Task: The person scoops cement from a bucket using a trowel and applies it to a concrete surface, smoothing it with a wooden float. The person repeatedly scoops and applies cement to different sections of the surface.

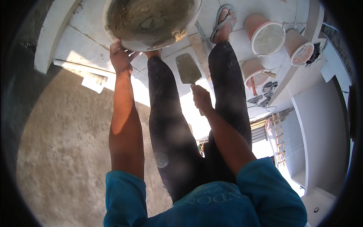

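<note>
The left hand [120, 57] grips the near rim of a round pan [151, 20], fingers curled under its edge, and holds it up in front of the person. The pan's inside is coated with grey mortar. The right hand [201, 99] is closed around the handle of a trowel [188, 69], whose flat blade, smeared grey, points away from the body toward the pan and lies just short of its rim, between the two legs [166, 125] in dark trousers. Both forearms come out of teal sleeves [124, 196] at the lower edge.

Beyond the trowel, one foot in a sandal [224, 22] stands on a pale ledge [87, 36]. A strip of wood [197, 47] lies on the ledge beside that foot. To the right of the sandal three orange buckets [266, 36] stand close together, their insides caked grey. A white pipe [81, 68] lies along the ledge's near edge at the left, above a rough grey wall [68, 143].
</note>
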The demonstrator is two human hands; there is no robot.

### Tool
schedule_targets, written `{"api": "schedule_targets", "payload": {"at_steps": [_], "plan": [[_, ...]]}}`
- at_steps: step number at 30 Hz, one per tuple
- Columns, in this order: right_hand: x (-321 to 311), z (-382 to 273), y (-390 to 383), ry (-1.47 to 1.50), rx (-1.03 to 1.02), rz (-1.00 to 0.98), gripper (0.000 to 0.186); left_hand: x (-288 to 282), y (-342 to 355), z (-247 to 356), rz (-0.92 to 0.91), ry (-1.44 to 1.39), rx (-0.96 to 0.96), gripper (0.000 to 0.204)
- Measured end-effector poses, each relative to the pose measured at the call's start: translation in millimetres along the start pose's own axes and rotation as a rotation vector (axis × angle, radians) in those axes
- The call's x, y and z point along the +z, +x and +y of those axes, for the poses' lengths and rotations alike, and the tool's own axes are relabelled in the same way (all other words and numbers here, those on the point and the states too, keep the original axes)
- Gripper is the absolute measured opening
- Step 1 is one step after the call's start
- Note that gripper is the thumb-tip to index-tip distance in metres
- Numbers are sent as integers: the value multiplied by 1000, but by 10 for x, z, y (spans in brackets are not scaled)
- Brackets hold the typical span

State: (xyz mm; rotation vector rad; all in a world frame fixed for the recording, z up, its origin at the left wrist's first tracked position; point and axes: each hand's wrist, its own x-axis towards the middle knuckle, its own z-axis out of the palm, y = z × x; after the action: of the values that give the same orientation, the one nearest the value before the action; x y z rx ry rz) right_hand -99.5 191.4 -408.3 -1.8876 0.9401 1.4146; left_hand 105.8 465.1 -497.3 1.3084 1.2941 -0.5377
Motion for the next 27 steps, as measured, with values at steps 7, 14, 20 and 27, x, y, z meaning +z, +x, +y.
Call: {"api": "schedule_targets", "payload": {"at_steps": [7,14,20,27], "plan": [[-372,-643,-204,815,280,-65,25,-107,68,-257,72,-72,-15,51],[-1015,-897,-685,1041,224,-102,19,1391,-534,170,455,774,823,103],[-1379,-599,-1007,1086,206,-176,26,2344,-278,444,614,1133,421,109],[-1693,-369,-857,1334,140,-28,30,1715,-1221,296,80,-64,342,26]]}}
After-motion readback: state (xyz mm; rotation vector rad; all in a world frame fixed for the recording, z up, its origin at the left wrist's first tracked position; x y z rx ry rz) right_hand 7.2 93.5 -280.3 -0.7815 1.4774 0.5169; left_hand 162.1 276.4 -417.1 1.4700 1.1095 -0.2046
